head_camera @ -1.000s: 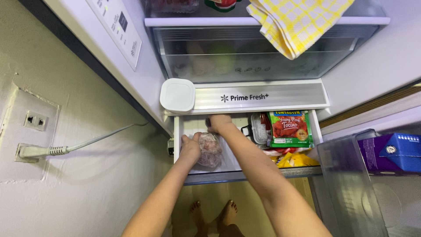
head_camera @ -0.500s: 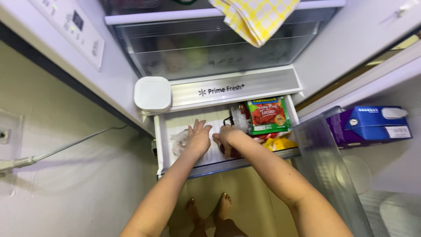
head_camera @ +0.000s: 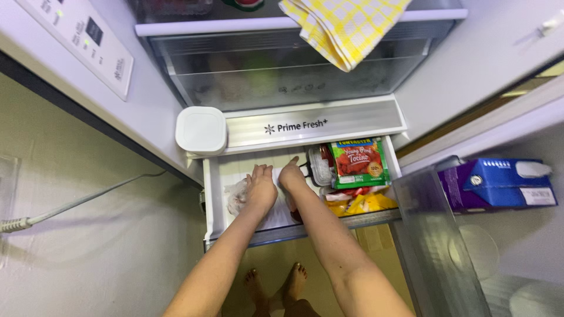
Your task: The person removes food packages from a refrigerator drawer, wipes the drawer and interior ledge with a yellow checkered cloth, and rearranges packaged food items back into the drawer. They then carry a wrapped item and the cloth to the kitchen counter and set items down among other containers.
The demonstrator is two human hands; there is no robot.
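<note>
Both hands are down in the pulled-out fridge drawer point(head_camera: 212, 199), palms flat, not really gripping anything as far as I can see. Left hand point(head_camera: 261, 186) lies spread open on top of a clear bag point(head_camera: 237, 195) of something pale, which sits at the drawer's left side on the white bottom. Right hand point(head_camera: 291, 175) is just beside it, fingers pointing toward the back, resting over the middle of the drawer; can't tell if anything's pinched under it, though something dark red peeks out below the wrist.

Closest to me, bare feet point(head_camera: 276, 287) on the yellowish floor right under the drawer front. Right of the hands: a small clear tub point(head_camera: 321, 166), then a green-and-red meat pack point(head_camera: 359, 162) lying flat, with yellow packets point(head_camera: 364, 203) under its near edge.

Further back, a white square container point(head_camera: 200, 130) sits on the ledge above the drawer's left corner. Beyond that a clear crisper bin point(head_camera: 294, 70), and a yellow checked cloth point(head_camera: 343, 26) hanging off the shelf above. Off right, a blue-and-purple carton point(head_camera: 499, 182) in the door rack. A grey cord point(head_camera: 82, 199) runs along the wall on the left.
</note>
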